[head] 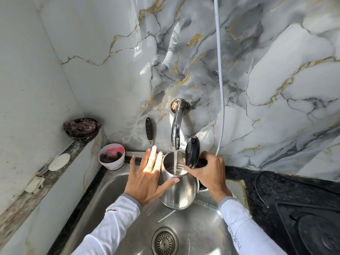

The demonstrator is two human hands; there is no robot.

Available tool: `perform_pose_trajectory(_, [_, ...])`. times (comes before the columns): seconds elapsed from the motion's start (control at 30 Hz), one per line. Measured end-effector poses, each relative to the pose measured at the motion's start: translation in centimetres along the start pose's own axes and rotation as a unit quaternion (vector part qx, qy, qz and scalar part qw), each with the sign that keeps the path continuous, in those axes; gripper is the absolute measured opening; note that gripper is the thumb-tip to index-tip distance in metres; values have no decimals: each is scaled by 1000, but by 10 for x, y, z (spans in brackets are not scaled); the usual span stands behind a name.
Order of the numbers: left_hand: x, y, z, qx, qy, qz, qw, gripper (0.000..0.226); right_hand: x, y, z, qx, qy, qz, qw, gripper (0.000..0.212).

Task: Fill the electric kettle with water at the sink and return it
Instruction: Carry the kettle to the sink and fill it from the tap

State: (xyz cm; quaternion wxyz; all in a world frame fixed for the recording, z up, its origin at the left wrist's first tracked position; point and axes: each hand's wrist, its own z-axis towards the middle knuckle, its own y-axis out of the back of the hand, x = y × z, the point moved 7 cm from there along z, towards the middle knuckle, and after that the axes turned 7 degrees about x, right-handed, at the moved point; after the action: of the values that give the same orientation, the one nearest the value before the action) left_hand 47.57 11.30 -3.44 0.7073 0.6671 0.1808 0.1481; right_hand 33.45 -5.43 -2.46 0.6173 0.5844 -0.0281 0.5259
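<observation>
A shiny steel electric kettle (181,193) hangs over the steel sink (198,227), its black lid (192,152) flipped open. Water runs from the chrome wall tap (176,126) straight into the kettle's mouth. My right hand (209,173) is closed around the kettle's black handle on the right side. My left hand (149,176) rests flat against the kettle's left side, fingers spread and thumb across the steel wall, without grasping it.
A white tub (111,157) with dark scrubbers stands at the sink's back left corner, next to a black-handled utensil (149,132) leaning on the marble wall. A dark bowl (81,129) sits on the left ledge. A black stove (309,223) is at the right; a white cord (219,70) hangs down.
</observation>
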Motion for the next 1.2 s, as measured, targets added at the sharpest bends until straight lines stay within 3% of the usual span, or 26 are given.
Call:
perform_pose_trajectory(0.3, [0, 1, 0, 16, 1, -14, 1000, 109, -3, -1, -3, -2, 1, 9, 1000, 60])
perform_pose_trajectory(0.4, [5, 14, 14, 51, 6, -157, 986, 102, -2, 0, -2, -11, -1, 5, 1000, 58])
perform_pose_trajectory(0.5, [7, 40, 38, 48, -22, -284, 957, 79, -2, 2, -2, -20, -4, 7, 1000, 55])
perform_pose_trajectory(0.6, [-1, 68, 61, 30, -67, -340, 938, 56, -2, 2, 0, -16, -5, 4, 1000, 54])
perform_pose_trajectory(0.77, [-1, 77, 79, 33, -75, -348, 934, 36, 0, 4, 1, -17, 4, 10, 1000, 55])
perform_pose_trajectory(1.0, [0, 74, 78, 39, -68, -329, 941, 39, 2, 8, 2, -30, 13, 6, 999, 55])
perform_pose_trajectory(1.1, [-5, 78, 78, 1, -59, -238, 969, 43, 1, 6, 1, -30, 13, 5, 999, 54])
perform_pose_trajectory(1.2, [-8, 86, 73, -67, 1, -180, 981, 46, 0, 6, 1, -30, 10, -4, 999, 56])
